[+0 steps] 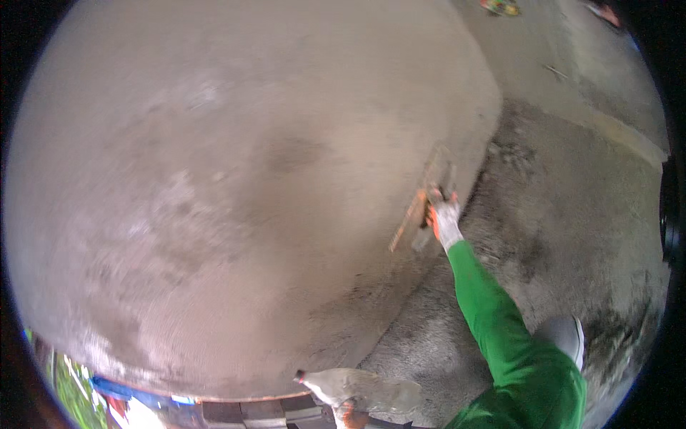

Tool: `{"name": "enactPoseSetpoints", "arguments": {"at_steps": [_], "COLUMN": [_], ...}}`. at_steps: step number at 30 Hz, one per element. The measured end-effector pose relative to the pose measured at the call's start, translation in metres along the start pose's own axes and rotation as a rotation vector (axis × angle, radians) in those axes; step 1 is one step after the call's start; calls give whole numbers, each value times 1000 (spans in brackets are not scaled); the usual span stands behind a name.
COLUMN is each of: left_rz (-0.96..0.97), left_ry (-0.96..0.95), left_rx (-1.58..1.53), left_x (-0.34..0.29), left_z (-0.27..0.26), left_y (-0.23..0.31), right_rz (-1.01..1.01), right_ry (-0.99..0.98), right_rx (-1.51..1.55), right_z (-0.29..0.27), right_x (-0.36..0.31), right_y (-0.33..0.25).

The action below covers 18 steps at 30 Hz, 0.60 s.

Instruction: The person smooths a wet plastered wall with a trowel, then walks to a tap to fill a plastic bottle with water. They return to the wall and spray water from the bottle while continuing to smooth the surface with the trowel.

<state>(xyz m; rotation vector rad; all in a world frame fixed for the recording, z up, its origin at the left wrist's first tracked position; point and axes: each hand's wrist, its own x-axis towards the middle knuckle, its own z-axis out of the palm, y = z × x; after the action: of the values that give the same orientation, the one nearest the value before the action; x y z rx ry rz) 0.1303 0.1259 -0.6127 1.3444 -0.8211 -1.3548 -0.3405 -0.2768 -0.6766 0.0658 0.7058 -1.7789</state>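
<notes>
Gloved hand grips trowel on grey cement as the other holds a bottle

At the lower left rim, green plants [82,397] show beside a blurred blue thing [143,391]. A row of dark blocks [261,410] runs along the lower edge. Above them, a broad smooth grey cement surface [236,214] fills most of the view, its tone patchy.

At the bottom, a clear plastic bottle [375,390] lies on its side in the air, its dark-capped end toward the left. The person's left hand [350,415], partly cut off by the lower edge, is closed around it.

Farther right, a trowel [408,222] lies slantwise on the smooth surface near its right border, blurred. The right hand [446,217], in a white and orange glove, is curled closed on its handle; the exact finger placing is too blurred to tell. A green sleeve [489,307] leads down from it, with a grey shoe [561,337] beside it on rougher, darker ground [572,236]. Toward the upper right lie a thin stick [555,72] and a small multicoloured item [500,7].
</notes>
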Motion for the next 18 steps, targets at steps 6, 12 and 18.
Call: {"name": "enactPoseSetpoints", "arguments": {"at_steps": [6,12,18], "left_rz": [-75,-241,-108], "left_ry": [-42,-197,-50], "left_rx": [-101,-164,-174], "left_x": [24,60,40], "left_z": [-34,-65,-63], "left_y": [-24,-31,-36], "right_rz": [-640,-2035,-1923], "right_ry": [-362,-267,-42], "right_rx": [-317,-1398,-1537], "right_z": [155,217,123], "right_x": [-87,-205,-151], "right_y": [-67,-7,17]}}
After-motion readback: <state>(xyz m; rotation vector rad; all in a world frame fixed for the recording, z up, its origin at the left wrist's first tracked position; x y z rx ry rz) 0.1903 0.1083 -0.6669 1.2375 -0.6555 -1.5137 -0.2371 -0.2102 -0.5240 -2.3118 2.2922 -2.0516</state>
